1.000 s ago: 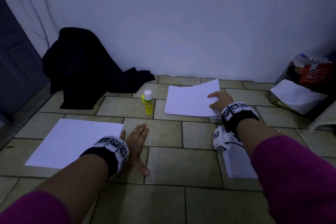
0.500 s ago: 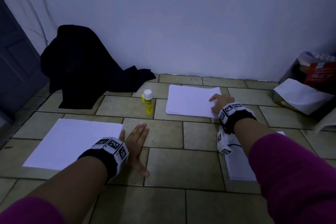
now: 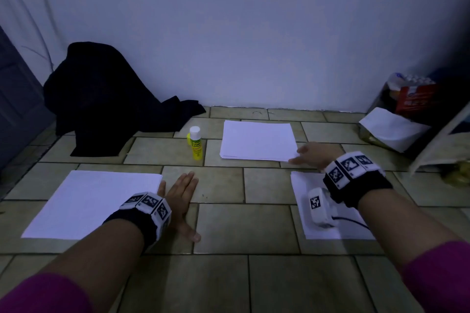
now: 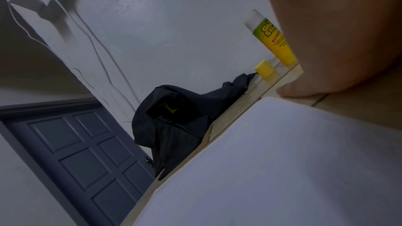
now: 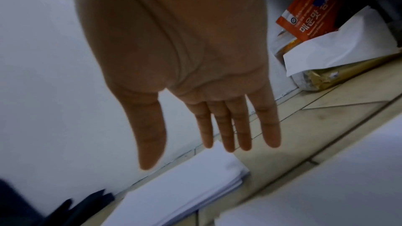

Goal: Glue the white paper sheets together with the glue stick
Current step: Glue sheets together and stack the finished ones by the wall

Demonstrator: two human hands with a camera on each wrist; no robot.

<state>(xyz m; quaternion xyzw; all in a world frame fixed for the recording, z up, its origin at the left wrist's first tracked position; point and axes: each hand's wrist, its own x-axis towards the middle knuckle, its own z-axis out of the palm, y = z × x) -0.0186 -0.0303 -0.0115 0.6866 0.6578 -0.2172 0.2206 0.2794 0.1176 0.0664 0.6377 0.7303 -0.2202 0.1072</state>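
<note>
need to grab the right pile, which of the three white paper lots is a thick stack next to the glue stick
The far stack of paper, just right of the glue stick. Its layered edge shows in the right wrist view; the other two lie nearer the person, beside each wrist.

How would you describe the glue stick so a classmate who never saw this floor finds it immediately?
Look along the tiled floor near the white wall. Between the black cloth and the far stack of white paper stands the glue stick. It is the only upright yellow tube, white-topped.

Location: a room in a home. Indicators: tiled floor (image 3: pixel 221 226), plain white wall (image 3: pixel 254 33), panelled door (image 4: pixel 82 157), dark clothing (image 3: pixel 106 94) heaped against the wall.
</note>
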